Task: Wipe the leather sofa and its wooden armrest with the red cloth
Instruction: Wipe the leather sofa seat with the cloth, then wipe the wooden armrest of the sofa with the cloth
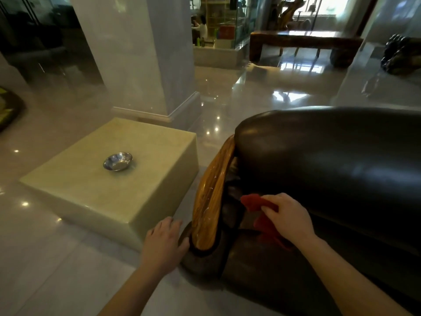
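Note:
A dark leather sofa (pixel 330 160) fills the right half of the view. Its glossy wooden armrest (pixel 211 192) curves down the sofa's left side. My right hand (pixel 289 217) grips the red cloth (pixel 257 202) against the leather, in the dip just right of the armrest. Part of the cloth hangs below my palm. My left hand (pixel 165 240) rests with relaxed fingers on the rounded front end of the sofa arm, beside the lower tip of the wood.
A pale stone block table (pixel 75 197) stands to the left of the sofa, with a steel bowl (pixel 117 161) on top. A white pillar (pixel 136 55) rises behind it. Glossy tiled floor (pixel 57 258) surrounds everything. A wooden bench (pixel 303 42) stands far back.

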